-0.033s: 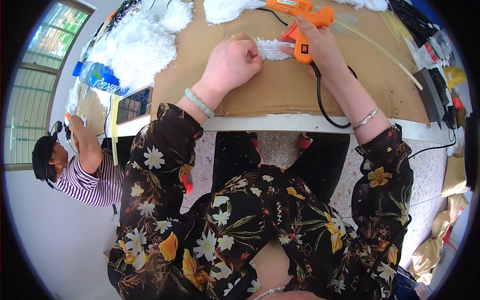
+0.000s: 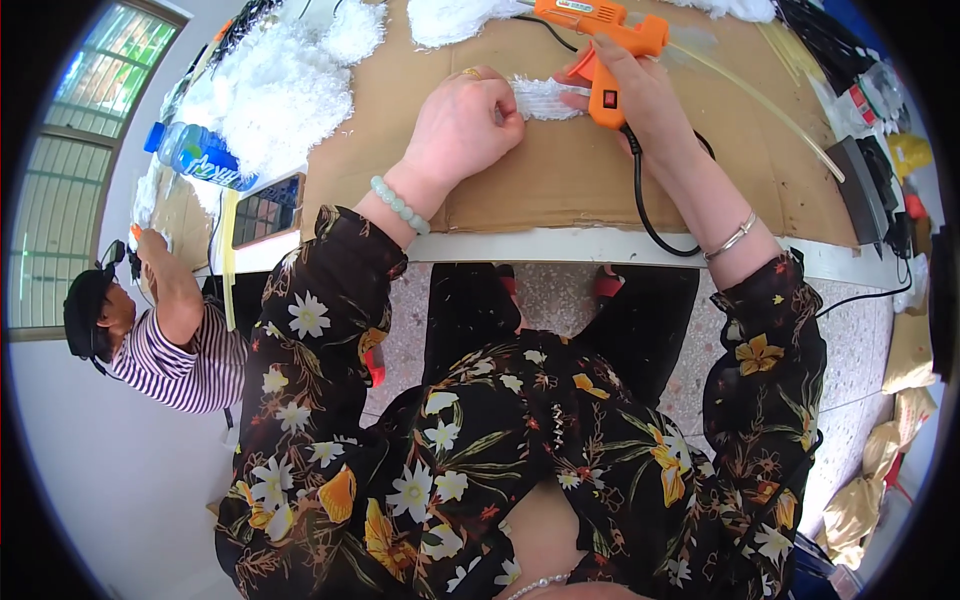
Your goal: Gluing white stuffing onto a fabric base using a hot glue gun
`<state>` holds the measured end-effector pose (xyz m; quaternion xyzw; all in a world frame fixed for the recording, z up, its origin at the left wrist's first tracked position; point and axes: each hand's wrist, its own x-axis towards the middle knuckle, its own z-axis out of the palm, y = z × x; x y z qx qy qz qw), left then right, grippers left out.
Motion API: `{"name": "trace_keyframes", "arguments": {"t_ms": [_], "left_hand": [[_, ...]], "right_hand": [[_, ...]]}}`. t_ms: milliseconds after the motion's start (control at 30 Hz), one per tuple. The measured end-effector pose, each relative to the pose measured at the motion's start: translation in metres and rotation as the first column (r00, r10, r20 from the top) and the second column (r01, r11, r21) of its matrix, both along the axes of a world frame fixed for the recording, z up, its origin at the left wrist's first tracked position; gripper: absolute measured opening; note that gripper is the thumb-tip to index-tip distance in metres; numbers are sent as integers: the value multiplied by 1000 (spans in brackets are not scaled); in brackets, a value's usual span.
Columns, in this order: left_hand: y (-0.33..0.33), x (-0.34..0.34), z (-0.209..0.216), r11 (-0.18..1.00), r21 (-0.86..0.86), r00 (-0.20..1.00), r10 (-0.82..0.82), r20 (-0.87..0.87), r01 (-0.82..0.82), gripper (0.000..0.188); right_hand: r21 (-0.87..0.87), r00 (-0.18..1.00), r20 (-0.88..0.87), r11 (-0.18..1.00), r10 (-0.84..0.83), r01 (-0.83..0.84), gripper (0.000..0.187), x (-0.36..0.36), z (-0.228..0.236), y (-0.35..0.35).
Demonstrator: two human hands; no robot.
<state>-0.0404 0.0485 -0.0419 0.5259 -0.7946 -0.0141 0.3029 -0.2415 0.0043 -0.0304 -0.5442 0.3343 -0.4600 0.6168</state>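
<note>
My right hand (image 2: 650, 105) grips an orange hot glue gun (image 2: 604, 85) by its handle, with a black cord hanging from the handle's bottom. A long, pale yellow glue stick (image 2: 755, 102) stretches from the gun's back end toward the right. Between my hands lies a short white fringed strip (image 2: 548, 100) on brown cardboard (image 2: 540, 190). Curled fingers of my left hand (image 2: 465, 125) are closed at the strip's left end; the fingertips are partly hidden. Fingers of my right hand reach the strip's right end beside the gun.
Heaps of white fringe (image 2: 270, 95) cover the table's left. A blue-labelled bottle (image 2: 200, 157) lies there, near a phone (image 2: 268, 210). At the right stand a dark box (image 2: 868, 185) and a clear plastic bottle (image 2: 870, 105). Another person (image 2: 165, 330) in a striped shirt works at left.
</note>
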Motion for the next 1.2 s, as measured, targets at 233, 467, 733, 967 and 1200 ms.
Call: {"name": "trace_keyframes", "arguments": {"t_ms": [233, 467, 733, 967, 1200], "left_hand": [[-7, 5, -1, 997, 76, 995, 40, -90, -33, 18], [-12, 25, 0, 981, 190, 924, 41, -381, 35, 15], [39, 26, 16, 969, -173, 983, -161, 88, 174, 19], [54, -5, 6, 962, -91, 922, -216, 321, 257, 50], [38, 3, 8, 981, -68, 921, -148, 360, 184, 51]], "right_hand": [[110, 1000, 11, 994, -10, 9, 32, -3, 1, 1], [131, 994, 98, 991, -39, 26, 29, -3, -5, -5], [160, 983, 177, 987, -51, 22, 28, -7, -7, -7], [148, 980, 196, 989, -43, 13, 30, -6, -10, -8], [161, 986, 161, 987, -48, 22, 29, -3, -8, -5]]}}
